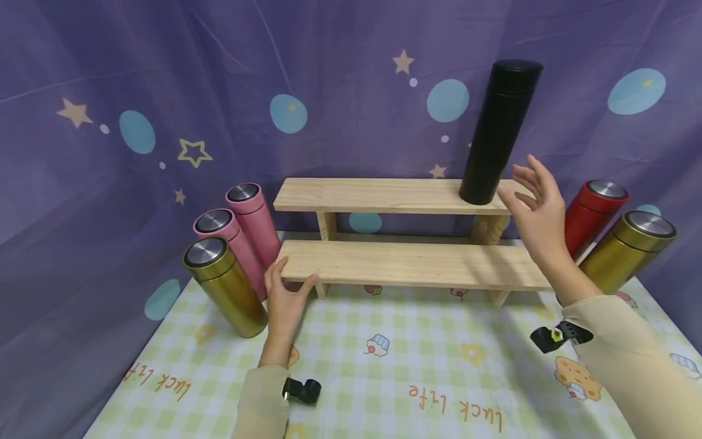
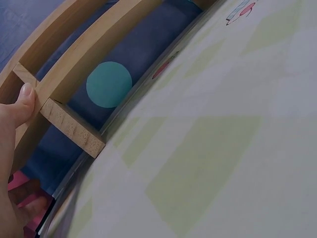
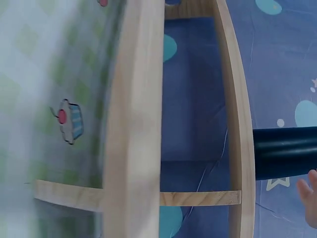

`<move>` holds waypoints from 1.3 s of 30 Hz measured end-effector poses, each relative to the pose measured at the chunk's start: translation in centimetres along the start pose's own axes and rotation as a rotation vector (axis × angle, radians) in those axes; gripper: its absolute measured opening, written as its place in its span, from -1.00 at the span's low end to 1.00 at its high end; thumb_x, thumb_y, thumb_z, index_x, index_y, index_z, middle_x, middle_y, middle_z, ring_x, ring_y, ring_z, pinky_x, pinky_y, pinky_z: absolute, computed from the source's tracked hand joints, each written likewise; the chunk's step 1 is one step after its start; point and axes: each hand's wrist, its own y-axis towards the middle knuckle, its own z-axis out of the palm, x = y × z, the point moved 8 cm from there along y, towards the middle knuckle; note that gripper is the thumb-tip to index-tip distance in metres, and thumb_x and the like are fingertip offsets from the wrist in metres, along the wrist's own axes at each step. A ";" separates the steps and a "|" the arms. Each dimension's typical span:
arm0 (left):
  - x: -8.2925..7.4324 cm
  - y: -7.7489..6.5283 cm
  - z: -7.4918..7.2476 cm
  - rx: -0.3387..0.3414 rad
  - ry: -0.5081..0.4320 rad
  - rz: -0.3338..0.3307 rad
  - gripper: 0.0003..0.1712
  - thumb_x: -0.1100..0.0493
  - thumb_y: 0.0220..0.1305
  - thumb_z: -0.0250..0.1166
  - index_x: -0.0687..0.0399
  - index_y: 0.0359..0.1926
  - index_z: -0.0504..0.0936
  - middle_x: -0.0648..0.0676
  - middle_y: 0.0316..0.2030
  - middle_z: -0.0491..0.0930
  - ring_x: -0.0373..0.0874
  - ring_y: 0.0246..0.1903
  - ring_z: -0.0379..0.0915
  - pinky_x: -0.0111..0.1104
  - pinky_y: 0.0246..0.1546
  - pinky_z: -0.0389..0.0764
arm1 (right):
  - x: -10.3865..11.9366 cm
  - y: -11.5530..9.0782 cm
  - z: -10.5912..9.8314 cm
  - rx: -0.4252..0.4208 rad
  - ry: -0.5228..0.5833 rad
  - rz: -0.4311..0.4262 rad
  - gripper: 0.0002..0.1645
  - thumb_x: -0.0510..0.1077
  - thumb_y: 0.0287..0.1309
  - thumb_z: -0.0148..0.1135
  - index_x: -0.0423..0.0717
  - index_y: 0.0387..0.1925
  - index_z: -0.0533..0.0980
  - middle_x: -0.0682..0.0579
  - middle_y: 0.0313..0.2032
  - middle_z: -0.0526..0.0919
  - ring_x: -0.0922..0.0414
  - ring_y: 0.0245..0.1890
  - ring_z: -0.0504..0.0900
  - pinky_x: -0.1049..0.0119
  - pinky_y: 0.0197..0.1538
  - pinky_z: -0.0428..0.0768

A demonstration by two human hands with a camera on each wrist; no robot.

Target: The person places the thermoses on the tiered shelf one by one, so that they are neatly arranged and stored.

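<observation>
A black thermos flask [image 1: 500, 131] stands on the upper board of a two-tier wooden shelf [image 1: 384, 263], near its right end. Just to the right of the flask is my right hand [image 1: 540, 213], fingers parted and apart from it; only its fingertips [image 3: 311, 186] enter the right wrist view. My left hand [image 1: 287, 308] is at the left end of the lower board. Its thumb [image 2: 27, 96] touches the board's front edge, and the other fingers spread along the board's end, close to a pink flask. Neither palm holds anything visible.
Two pink flasks [image 1: 253, 222] and a gold one [image 1: 229, 289] stand left of the shelf. A red flask [image 1: 592, 213] and another gold flask [image 1: 625, 253] stand at the right, partly behind my right arm. A checked cloth [image 1: 417, 347] covers the table; a purple curtain [image 1: 351, 73] hangs behind.
</observation>
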 end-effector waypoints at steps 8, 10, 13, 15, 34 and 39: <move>0.1 0.0 0.0 0.012 -0.013 -0.009 0.01 -0.23 0.08 0.48 -0.05 0.45 0.22 0.07 0.42 0.05 0.15 0.33 0.18 -0.01 0.25 0.32 | 0.1 -3.8 -1.2 -0.005 0.051 -0.053 -0.25 -0.38 0.25 0.26 -0.03 0.42 0.30 -0.05 0.23 0.52 0.18 0.23 0.47 0.43 0.19 0.44; 0.1 0.0 0.0 0.016 -0.017 -0.014 0.01 -0.23 0.08 0.48 -0.06 0.45 0.22 0.07 0.43 0.04 0.15 0.33 0.19 -0.02 0.24 0.34 | -0.1 -4.6 -1.4 -0.008 0.057 -0.056 -0.25 -0.40 0.24 0.25 -0.04 0.42 0.30 -0.05 0.24 0.52 0.18 0.23 0.47 0.46 0.19 0.43; 0.0 -0.1 -0.1 0.022 -0.021 -0.018 0.01 -0.24 0.08 0.47 -0.06 0.45 0.22 0.08 0.43 0.03 0.15 0.31 0.20 -0.01 0.22 0.35 | -0.5 -5.6 -1.9 -0.017 0.075 -0.051 -0.25 -0.42 0.22 0.26 -0.05 0.41 0.32 -0.04 0.23 0.52 0.19 0.22 0.48 0.49 0.18 0.42; 0.0 -0.1 -0.1 0.022 -0.027 -0.019 0.00 -0.23 0.08 0.48 -0.07 0.45 0.22 0.07 0.43 0.03 0.14 0.30 0.21 -0.02 0.21 0.36 | -0.8 -6.1 -2.2 -0.030 0.104 -0.042 -0.27 -0.43 0.21 0.26 -0.07 0.39 0.34 -0.03 0.21 0.54 0.19 0.19 0.50 0.51 0.16 0.42; -0.1 -0.1 0.1 0.038 -0.019 -0.025 0.03 -0.24 0.10 0.46 -0.06 0.47 0.18 0.07 0.45 -0.01 0.13 0.31 0.19 -0.04 0.22 0.34 | -3.7 -10.8 -5.1 -0.147 0.296 0.048 -0.38 -0.50 0.18 0.22 -0.21 0.29 0.42 -0.04 0.13 0.61 0.16 0.14 0.55 0.47 0.20 0.41; -0.1 -0.2 0.2 0.037 -0.024 -0.024 0.03 -0.26 0.09 0.46 -0.06 0.47 0.19 0.07 0.44 0.00 0.14 0.31 0.19 -0.03 0.22 0.34 | -4.3 -11.5 -5.9 -0.167 0.276 0.071 -0.38 -0.51 0.19 0.22 -0.21 0.28 0.43 -0.06 0.13 0.61 0.16 0.13 0.56 0.46 0.20 0.41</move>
